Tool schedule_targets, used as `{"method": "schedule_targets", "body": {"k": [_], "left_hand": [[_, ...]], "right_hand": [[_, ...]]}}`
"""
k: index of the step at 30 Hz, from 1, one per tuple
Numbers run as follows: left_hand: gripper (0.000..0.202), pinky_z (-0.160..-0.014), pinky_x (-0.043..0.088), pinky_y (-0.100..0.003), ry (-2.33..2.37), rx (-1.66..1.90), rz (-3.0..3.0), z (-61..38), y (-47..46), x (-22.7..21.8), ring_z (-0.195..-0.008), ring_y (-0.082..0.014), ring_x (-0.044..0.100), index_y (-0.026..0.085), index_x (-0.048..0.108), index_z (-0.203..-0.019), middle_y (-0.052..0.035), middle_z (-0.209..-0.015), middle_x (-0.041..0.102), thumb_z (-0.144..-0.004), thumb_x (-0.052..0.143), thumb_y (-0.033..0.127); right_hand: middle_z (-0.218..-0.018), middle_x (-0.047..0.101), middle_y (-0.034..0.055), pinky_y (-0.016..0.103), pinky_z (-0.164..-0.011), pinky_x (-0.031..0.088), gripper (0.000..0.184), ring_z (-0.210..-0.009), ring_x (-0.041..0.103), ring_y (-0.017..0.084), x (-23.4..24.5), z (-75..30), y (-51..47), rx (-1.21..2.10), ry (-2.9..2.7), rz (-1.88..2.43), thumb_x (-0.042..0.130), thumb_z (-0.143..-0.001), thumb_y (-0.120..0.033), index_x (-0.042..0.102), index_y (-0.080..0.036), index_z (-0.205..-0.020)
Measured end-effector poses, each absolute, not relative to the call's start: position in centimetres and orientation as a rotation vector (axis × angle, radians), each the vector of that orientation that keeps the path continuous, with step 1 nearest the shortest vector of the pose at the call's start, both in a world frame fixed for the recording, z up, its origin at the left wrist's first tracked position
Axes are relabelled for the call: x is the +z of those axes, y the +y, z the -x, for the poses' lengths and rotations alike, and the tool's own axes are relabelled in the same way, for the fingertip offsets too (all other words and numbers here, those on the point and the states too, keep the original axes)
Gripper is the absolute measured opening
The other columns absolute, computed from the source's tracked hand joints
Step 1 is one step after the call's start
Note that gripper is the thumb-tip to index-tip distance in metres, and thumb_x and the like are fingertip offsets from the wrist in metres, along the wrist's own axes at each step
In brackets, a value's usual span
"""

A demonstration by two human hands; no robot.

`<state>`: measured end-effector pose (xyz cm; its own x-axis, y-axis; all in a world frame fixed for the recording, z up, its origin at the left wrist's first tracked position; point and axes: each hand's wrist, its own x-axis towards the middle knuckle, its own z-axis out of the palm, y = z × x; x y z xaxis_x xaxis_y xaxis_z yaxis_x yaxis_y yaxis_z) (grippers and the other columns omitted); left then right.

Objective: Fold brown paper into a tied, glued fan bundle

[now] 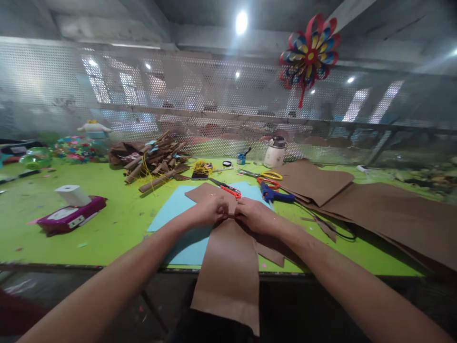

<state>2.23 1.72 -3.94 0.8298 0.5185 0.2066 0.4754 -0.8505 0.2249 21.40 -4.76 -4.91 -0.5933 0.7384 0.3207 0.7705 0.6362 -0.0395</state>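
Note:
A strip of brown kraft paper [232,267] lies before me and hangs over the table's front edge. At its far end, my left hand [213,208] and my right hand [254,214] pinch the paper close together, where a narrow rolled or folded edge shows between the fingers. Light blue sheets [189,245] lie under the brown paper. Just beyond my hands rests a red-handled utility knife [230,190]. To the right of it are a blue glue gun [276,194] and scissors with red and yellow handles [269,180].
Large brown paper sheets [392,214] cover the right side. A heap of brown paper rolls [157,162] with yellow string lies at the back left. A purple device [71,216] with a white block on it sits at left. A white jug [274,152] stands at the back.

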Motion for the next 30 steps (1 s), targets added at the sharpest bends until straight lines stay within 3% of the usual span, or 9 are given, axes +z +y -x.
{"method": "schedule_targets", "body": {"k": [7,19,26,30], "left_hand": [[0.01,-0.052,0.025,-0.024,0.77,0.287,-2.861,-2.0,1.4,-3.2,-0.061,-0.0141,0.048,0.014,0.063,-0.074,-0.0036,-0.07,0.062,-0.073,0.053,0.016],[0.029,-0.057,0.032,-0.023,0.681,0.172,-2.873,-1.3,1.0,-2.4,-0.068,-0.0152,0.051,0.016,0.064,-0.081,-0.0031,-0.077,0.063,-0.064,0.046,0.001],[0.02,-0.061,0.034,-0.025,0.697,0.195,-2.913,-1.6,0.6,-2.1,-0.07,-0.0162,0.051,0.014,0.064,-0.078,-0.0047,-0.077,0.062,-0.064,0.051,0.006],[0.017,-0.06,0.034,-0.024,0.731,0.214,-2.777,-1.7,0.8,-2.0,-0.068,-0.0151,0.052,0.014,0.065,-0.081,-0.003,-0.074,0.062,-0.071,0.051,0.015]], "right_hand": [[-0.093,0.057,0.0074,0.026,-0.068,0.035,0.007,-0.083,0.049,0.016,-4.6,-22.0,-5.8,-0.158,-2.544,1.312,0.049,-0.087,-0.018,0.056,-0.015,-0.087],[-0.108,0.051,0.0112,0.03,-0.076,0.038,0.022,-0.094,0.047,0.02,-3.6,-22.2,-7.6,-0.198,-2.676,1.362,0.053,-0.082,-0.01,0.054,-0.016,-0.103],[-0.106,0.051,0.0125,0.033,-0.081,0.04,0.021,-0.102,0.044,0.022,-2.9,-20.9,-9.3,-0.422,-2.687,1.245,0.04,-0.09,-0.013,0.052,-0.013,-0.108],[-0.099,0.053,0.0099,0.031,-0.073,0.041,0.023,-0.093,0.045,0.022,-2.7,-21.1,-9.0,-0.485,-2.67,1.28,0.044,-0.088,-0.011,0.052,-0.014,-0.109]]}}
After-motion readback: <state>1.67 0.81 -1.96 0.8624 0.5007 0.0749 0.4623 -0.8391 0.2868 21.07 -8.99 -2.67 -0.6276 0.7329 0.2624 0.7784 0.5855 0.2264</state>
